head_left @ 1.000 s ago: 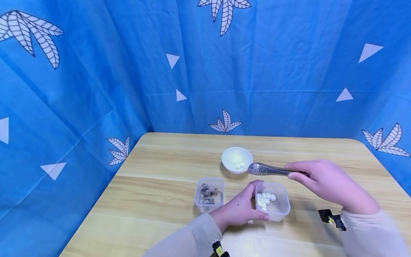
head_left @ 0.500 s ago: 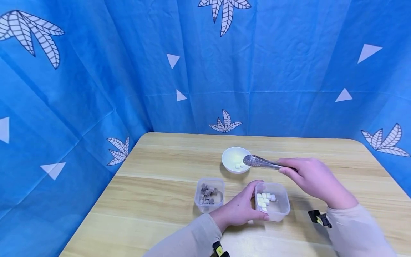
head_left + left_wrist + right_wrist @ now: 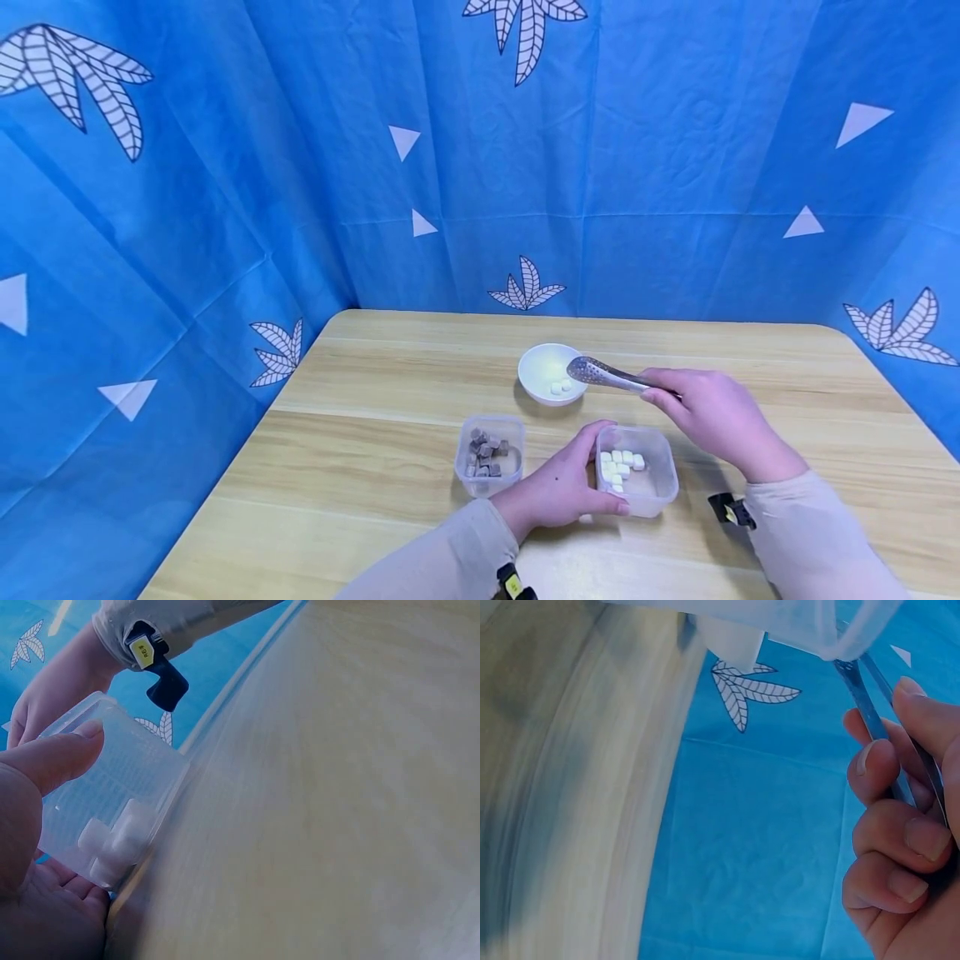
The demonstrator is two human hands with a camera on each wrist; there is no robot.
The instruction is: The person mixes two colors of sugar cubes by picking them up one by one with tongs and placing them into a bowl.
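My right hand [image 3: 712,417] grips metal tongs [image 3: 603,375], whose perforated tip hangs over the right rim of a small white bowl [image 3: 543,367] holding a few white cubes [image 3: 560,387]. In the right wrist view my fingers [image 3: 889,825] curl round the tongs' arms [image 3: 862,705]. My left hand [image 3: 562,483] holds the left side of a clear plastic box [image 3: 656,483] with several white cubes [image 3: 619,464]; the left wrist view shows the thumb [image 3: 52,757] on the box wall [image 3: 112,780]. I cannot tell whether the tongs carry a cube.
A second clear box [image 3: 512,433] with several brown cubes [image 3: 483,454] stands left of my left hand. All rests on a wooden table [image 3: 360,450] enclosed by blue cloth walls [image 3: 225,208].
My right hand has carried the tongs left and away from me, from beside the bowl to over its right rim. The left hand has kept its hold on the box.
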